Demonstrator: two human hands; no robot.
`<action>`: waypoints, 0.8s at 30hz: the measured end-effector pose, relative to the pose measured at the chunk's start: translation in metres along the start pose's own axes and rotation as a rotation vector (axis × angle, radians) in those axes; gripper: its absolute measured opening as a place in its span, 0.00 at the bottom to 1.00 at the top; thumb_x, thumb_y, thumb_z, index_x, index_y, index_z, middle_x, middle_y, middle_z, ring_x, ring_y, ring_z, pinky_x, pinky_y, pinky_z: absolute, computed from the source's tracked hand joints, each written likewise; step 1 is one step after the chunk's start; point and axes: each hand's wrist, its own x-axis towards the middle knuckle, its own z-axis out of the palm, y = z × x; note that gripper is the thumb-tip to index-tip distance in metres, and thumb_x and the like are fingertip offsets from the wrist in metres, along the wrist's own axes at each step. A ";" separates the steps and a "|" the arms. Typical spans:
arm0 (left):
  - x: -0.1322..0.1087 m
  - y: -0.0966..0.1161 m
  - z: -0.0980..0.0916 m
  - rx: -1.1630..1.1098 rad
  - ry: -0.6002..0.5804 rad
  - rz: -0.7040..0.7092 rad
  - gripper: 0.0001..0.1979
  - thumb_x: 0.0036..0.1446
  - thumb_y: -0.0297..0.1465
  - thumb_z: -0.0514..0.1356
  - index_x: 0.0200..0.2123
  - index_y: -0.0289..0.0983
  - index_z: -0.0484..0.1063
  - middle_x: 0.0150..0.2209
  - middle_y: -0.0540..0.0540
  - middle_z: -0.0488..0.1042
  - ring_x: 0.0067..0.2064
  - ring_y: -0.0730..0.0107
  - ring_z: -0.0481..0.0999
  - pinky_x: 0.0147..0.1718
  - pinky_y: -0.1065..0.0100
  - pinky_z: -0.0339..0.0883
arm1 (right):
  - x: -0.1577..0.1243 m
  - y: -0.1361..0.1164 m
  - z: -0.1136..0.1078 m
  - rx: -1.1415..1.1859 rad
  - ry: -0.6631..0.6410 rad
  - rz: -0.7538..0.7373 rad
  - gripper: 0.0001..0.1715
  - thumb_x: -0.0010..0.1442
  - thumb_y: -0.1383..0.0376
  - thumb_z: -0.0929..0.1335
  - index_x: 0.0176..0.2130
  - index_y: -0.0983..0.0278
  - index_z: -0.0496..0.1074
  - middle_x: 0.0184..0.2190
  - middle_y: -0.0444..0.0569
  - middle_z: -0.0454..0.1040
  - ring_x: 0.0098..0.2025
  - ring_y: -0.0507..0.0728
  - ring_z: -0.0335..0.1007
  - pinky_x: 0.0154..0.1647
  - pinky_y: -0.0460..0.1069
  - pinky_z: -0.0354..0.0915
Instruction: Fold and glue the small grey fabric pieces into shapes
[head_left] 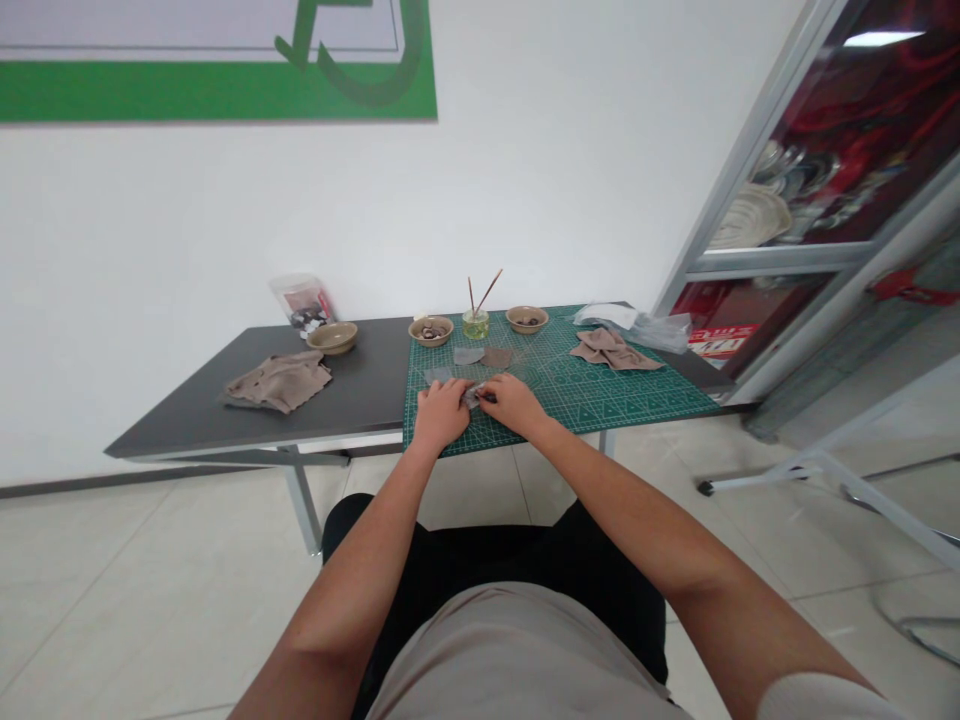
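Note:
My left hand (442, 412) is closed on a small clear plastic piece (471, 397), perhaps a little bag, low over the green cutting mat (592, 400). From the other side, my right hand (516, 404) pinches at the same plastic. A small dark lump (490, 397) shows at its fingertips; whether it is inside the plastic I cannot tell. Just beyond the hands lie a clear plastic sheet (469, 355) and a flat brown piece (496, 357). Another clear sheet (437, 375) is next to my left hand.
Along the mat's back stand a bowl of dark pieces (431, 332), a glass jar (475, 325) with two thin sticks, and a second bowl (527, 320). A brown cloth (613, 350) and plastic bags (645, 325) lie right. At left are another cloth (277, 382), bowl (332, 340) and tub (302, 303).

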 end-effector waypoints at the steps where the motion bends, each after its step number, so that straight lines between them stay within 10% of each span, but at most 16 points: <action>1: 0.000 0.000 0.000 -0.002 -0.005 -0.002 0.18 0.64 0.32 0.48 0.55 0.47 0.66 0.53 0.45 0.72 0.52 0.55 0.66 0.49 0.53 0.59 | -0.001 0.000 0.000 -0.005 0.000 0.000 0.07 0.60 0.65 0.68 0.36 0.64 0.78 0.36 0.52 0.76 0.42 0.57 0.67 0.47 0.50 0.61; 24: -0.001 0.001 0.000 0.075 -0.004 0.022 0.18 0.64 0.32 0.48 0.53 0.47 0.71 0.49 0.43 0.71 0.51 0.55 0.66 0.48 0.54 0.60 | -0.002 0.001 0.005 0.014 0.011 0.019 0.07 0.60 0.66 0.69 0.37 0.65 0.78 0.38 0.53 0.77 0.44 0.58 0.68 0.48 0.51 0.60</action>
